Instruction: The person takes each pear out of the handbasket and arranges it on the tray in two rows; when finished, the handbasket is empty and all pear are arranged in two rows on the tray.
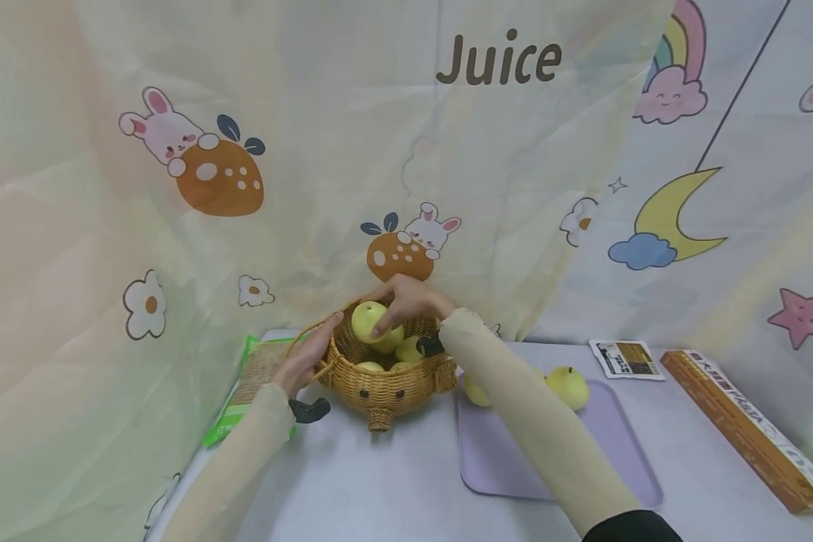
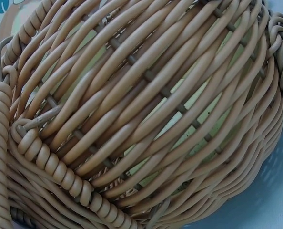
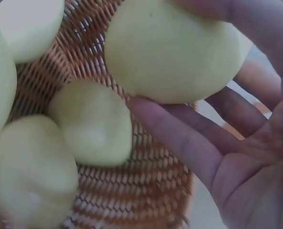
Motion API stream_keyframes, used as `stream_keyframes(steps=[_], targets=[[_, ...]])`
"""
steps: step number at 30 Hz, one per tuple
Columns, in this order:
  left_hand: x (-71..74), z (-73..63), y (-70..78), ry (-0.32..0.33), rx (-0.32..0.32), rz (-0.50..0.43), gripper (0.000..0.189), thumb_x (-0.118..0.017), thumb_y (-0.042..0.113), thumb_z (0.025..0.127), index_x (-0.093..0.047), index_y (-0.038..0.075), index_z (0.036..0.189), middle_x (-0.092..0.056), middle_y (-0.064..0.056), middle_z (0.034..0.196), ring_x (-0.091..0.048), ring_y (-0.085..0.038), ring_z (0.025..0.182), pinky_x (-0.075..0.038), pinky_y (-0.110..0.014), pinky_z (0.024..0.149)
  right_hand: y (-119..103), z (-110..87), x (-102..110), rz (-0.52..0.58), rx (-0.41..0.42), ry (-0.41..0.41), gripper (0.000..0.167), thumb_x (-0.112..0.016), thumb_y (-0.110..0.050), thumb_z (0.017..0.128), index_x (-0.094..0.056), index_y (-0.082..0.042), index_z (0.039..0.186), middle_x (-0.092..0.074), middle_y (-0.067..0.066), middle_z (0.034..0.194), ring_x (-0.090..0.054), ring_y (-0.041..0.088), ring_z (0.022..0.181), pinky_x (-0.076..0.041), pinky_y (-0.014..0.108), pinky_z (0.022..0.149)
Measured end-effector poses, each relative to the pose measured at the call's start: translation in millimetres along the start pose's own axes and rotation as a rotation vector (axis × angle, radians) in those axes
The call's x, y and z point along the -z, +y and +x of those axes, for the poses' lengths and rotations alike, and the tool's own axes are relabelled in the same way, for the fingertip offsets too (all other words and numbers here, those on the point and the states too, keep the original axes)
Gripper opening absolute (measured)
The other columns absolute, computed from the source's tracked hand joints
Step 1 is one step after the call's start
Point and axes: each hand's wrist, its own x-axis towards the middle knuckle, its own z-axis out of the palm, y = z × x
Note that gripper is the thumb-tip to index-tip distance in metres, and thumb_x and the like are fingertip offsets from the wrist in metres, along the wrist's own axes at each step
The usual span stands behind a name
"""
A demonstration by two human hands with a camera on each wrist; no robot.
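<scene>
A woven wicker basket point(image 1: 379, 388) with an animal face stands on the table, with several yellow-green apples point(image 3: 91, 124) inside. My right hand point(image 1: 409, 297) reaches over the basket from the right and holds one yellow-green apple point(image 1: 367, 322) between thumb and fingers, near the back left rim. In the right wrist view this apple point(image 3: 175, 52) is above the others. My left hand point(image 1: 309, 354) holds the basket's left side by the rim, beside the thin handle. The left wrist view is filled by the basket's weave point(image 2: 146, 105), with pale fruit behind the gaps; no fingers show there.
At the right a purple tray point(image 1: 515, 470) carries more yellow-green apples point(image 1: 569, 388), partly behind my right forearm. A green-edged packet point(image 1: 247, 388) lies left of the basket. A small white-and-brown packet point(image 1: 626, 360) and a long brown box point(image 1: 752, 429) lie at the right.
</scene>
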Motion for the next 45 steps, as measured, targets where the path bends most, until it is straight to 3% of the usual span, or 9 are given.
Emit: stream_keyframes(steps=[7,12,15,20,29,35,45], targets=[[-2.3,2.2,1.1,-0.005,0.008,-0.018,0.094,-0.049,0.069,0.104,-0.022,0.007,0.169,-0.020,-0.021,0.174,-0.019,-0.039,0.162,-0.015,-0.057,0.133,-4.8,-29.9,23.2,0.009,0.024,0.035,0.066,-0.099,-0.031,0.074,-0.075,-0.028,0.135,-0.080,-0.009,0.115,-0.073,0.013,0.109,-0.059,0.034,0.097],[-3.7,2.2,0.9,-0.019,0.001,-0.037,0.091,-0.048,0.067,0.105,-0.025,0.004,0.167,-0.029,-0.023,0.170,-0.029,-0.039,0.158,-0.022,-0.055,0.132,-0.4,-54.2,39.1,0.024,0.056,0.049,0.065,-0.098,-0.029,0.076,-0.074,-0.023,0.137,-0.081,-0.007,0.116,-0.074,0.016,0.112,-0.060,0.035,0.096],[-2.1,0.7,0.2,-0.031,0.001,-0.029,0.091,-0.046,0.067,0.106,-0.021,0.006,0.169,-0.026,-0.023,0.172,-0.026,-0.040,0.160,-0.022,-0.055,0.132,7.1,-69.2,47.2,0.054,0.065,0.040,0.064,-0.096,-0.025,0.079,-0.073,-0.019,0.138,-0.081,-0.003,0.118,-0.075,0.019,0.113,-0.062,0.036,0.095],[-2.4,0.5,-0.3,-0.040,0.012,-0.028,0.092,-0.045,0.068,0.106,-0.017,0.009,0.170,-0.022,-0.022,0.174,-0.024,-0.041,0.161,-0.021,-0.056,0.132,25.2,-100.1,57.3,0.112,0.024,0.046,0.063,-0.094,-0.020,0.081,-0.072,-0.017,0.140,-0.079,0.000,0.125,-0.076,0.022,0.113,-0.062,0.038,0.094],[-3.3,3.3,2.1,-0.035,0.026,-0.008,0.097,-0.046,0.070,0.104,-0.012,0.009,0.171,-0.016,-0.023,0.176,-0.019,-0.042,0.162,-0.019,-0.057,0.132,55.9,-161.3,78.7,0.076,-0.100,0.113,0.069,-0.096,-0.028,0.079,-0.070,-0.023,0.142,-0.075,-0.002,0.134,-0.073,0.022,0.118,-0.058,0.040,0.100],[0.2,3.5,3.0,-0.033,0.035,-0.008,0.096,-0.045,0.070,0.104,-0.009,0.011,0.172,-0.014,-0.022,0.176,-0.018,-0.042,0.163,-0.019,-0.057,0.133,77.9,-194.2,97.6,0.087,-0.149,0.149,0.069,-0.094,-0.025,0.081,-0.067,-0.018,0.145,-0.075,0.003,0.134,-0.074,0.024,0.116,-0.060,0.037,0.095],[-4.1,4.4,2.9,-0.041,0.044,0.001,0.097,-0.045,0.072,0.103,-0.007,0.014,0.172,-0.013,-0.021,0.177,-0.018,-0.042,0.163,-0.018,-0.057,0.133,112.7,-260.5,117.1,-0.014,-0.286,0.261,0.074,-0.093,-0.038,0.082,-0.065,-0.021,0.148,-0.065,0.006,0.149,-0.070,0.028,0.124,-0.056,0.045,0.103]])
